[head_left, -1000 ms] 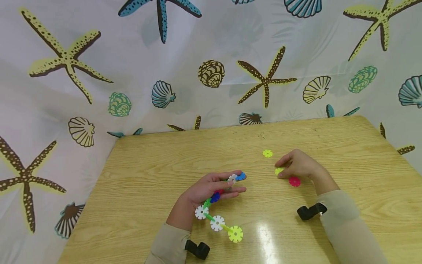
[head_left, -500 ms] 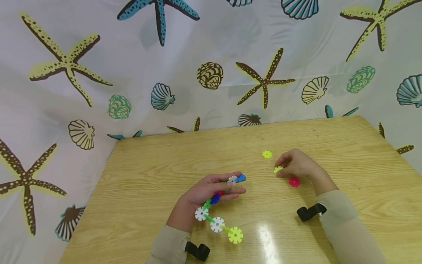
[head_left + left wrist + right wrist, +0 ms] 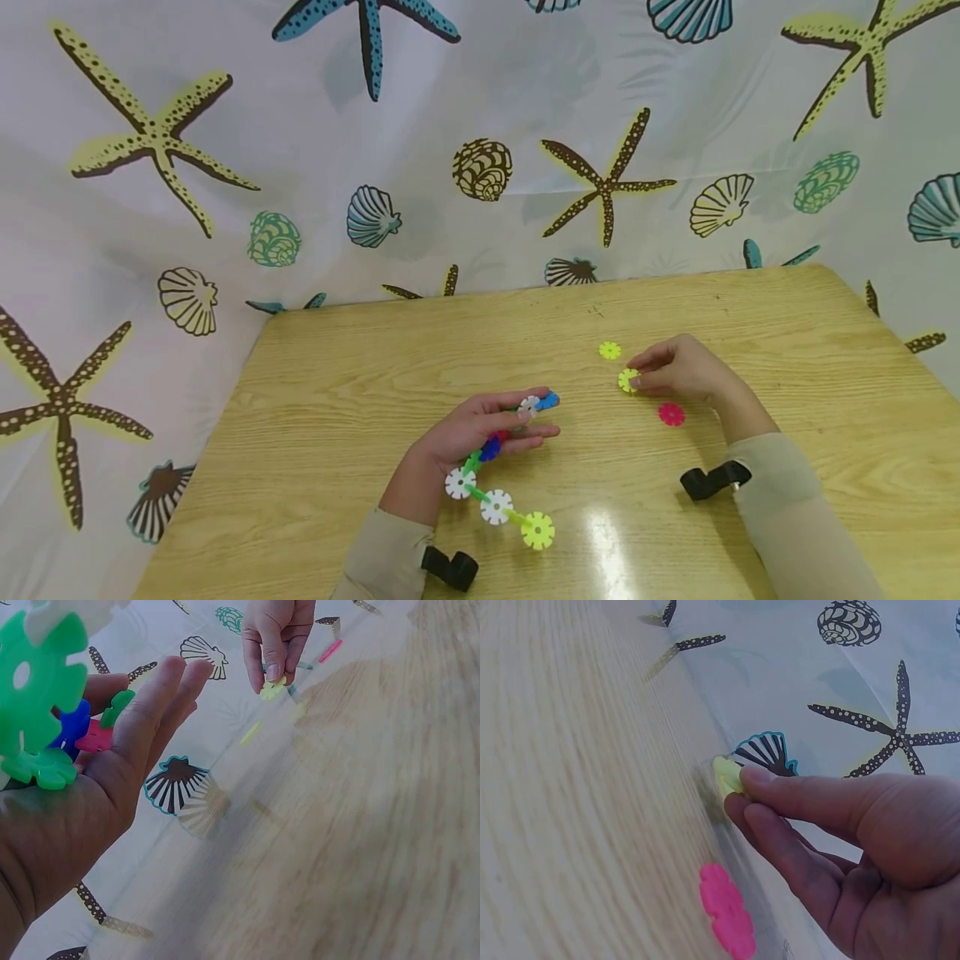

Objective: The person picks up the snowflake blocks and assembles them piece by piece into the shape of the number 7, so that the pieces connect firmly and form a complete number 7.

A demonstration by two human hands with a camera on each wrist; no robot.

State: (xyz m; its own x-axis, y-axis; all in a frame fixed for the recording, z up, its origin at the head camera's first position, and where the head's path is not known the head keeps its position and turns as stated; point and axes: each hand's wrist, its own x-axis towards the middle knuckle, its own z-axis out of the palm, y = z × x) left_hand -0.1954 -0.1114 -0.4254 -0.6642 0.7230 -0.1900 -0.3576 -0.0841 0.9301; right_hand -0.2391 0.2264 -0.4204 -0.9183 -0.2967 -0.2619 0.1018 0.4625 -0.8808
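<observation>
My left hand (image 3: pixel 465 429) holds a chain of slotted plastic discs (image 3: pixel 461 483), the thumb pressing on a white disc near its blue end. Green, red, dark blue, white and yellow discs follow, the yellow one hanging at the lower right; part of the chain is hidden by the hand. To the right, my right hand (image 3: pixel 690 371) pinches a loose yellow slotted disc (image 3: pixel 627 381) between thumb and fingers. In the right wrist view this yellow disc (image 3: pixel 726 776) appears raised slightly off the table. A pink slotted disc (image 3: pixel 671 414) lies flat just below the right hand.
Another yellow disc (image 3: pixel 610 350) lies flat beyond the pinched one. The wooden table (image 3: pixel 360 358) ends at the back against a white cloth (image 3: pixel 420 108) printed with starfish and shells. Both wrists carry black camera mounts (image 3: pixel 450 569).
The right hand has raised the yellow disc slightly and drawn it a little away from the pink disc, and more of its face shows. The left hand and chain have stayed almost still.
</observation>
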